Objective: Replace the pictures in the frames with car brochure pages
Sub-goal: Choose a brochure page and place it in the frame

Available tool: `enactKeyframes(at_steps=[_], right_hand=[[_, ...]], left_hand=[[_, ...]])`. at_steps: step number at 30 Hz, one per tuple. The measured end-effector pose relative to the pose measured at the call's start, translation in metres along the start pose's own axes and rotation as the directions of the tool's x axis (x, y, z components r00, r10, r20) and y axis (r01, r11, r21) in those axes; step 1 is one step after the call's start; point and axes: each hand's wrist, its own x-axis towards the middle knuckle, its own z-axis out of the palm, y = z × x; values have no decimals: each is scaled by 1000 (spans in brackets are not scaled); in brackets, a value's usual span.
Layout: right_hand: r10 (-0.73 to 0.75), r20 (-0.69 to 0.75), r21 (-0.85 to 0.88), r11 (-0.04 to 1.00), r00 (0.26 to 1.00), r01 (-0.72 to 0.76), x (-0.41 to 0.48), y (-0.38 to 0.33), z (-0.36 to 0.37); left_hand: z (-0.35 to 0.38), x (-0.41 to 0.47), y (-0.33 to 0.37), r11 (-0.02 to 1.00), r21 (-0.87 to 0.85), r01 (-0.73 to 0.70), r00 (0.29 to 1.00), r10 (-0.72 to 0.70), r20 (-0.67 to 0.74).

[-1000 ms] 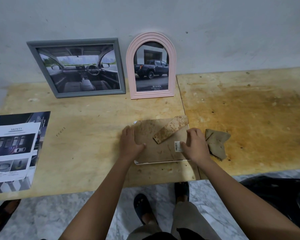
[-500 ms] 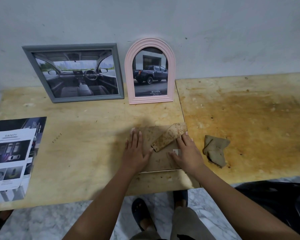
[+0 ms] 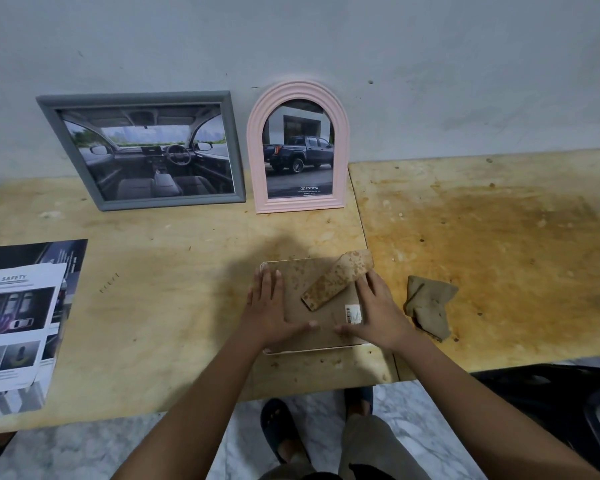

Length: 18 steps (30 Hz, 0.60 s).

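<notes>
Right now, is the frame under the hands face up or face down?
Face down: the frame shows its brown backing and stand.

Both hands off the side edges, now flat on the frame back [image 3: 321, 315]: left hand [image 3: 269, 311] on left half, right hand [image 3: 378, 313] below the stand [image 3: 336, 278], thumbs nearly meeting.

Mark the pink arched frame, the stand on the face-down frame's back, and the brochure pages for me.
pink arched frame [image 3: 300, 203], head view, bottom rail.
stand [image 3: 336, 280], head view, its middle.
brochure pages [image 3: 14, 323], head view, top sheet's middle.
</notes>
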Motion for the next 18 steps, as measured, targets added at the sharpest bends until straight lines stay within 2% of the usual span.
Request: enactKeyframes(at_steps=[1, 3, 5, 7, 11, 13, 15, 18], right_hand=[[22, -77, 51, 999, 997, -18, -2, 0, 2], [120, -258, 177, 981, 959, -75, -3, -1, 5], [174, -326, 212, 971, 929, -107, 0, 2, 4], [125, -245, 86, 991, 962, -106, 6, 7, 1], [-26, -77, -69, 997, 997, 21, 19, 11, -11], [-92, 50, -197, 975, 995, 100, 24, 10, -15], [-97, 202, -299, 942, 975, 155, 24, 6, -18], [-73, 291, -410, 891, 954, 194, 21, -1, -14]], left_hand=[[2, -2, 2, 996, -89, 12, 999, -15, -36], [8, -7, 5, 961, -276, 8, 978, -65, -197], [8, -7, 6, 952, -306, -26, 945, -77, -318], [3, -1, 4, 985, -163, -54, 958, 5, -287], [-6, 7, 5, 981, 159, -114, 992, 122, -41], [-8, 6, 6, 952, 277, -133, 991, 121, 60], [-11, 5, 11, 927, 350, -135, 986, 91, 140], [-10, 6, 15, 909, 396, -127, 986, 72, 150]])
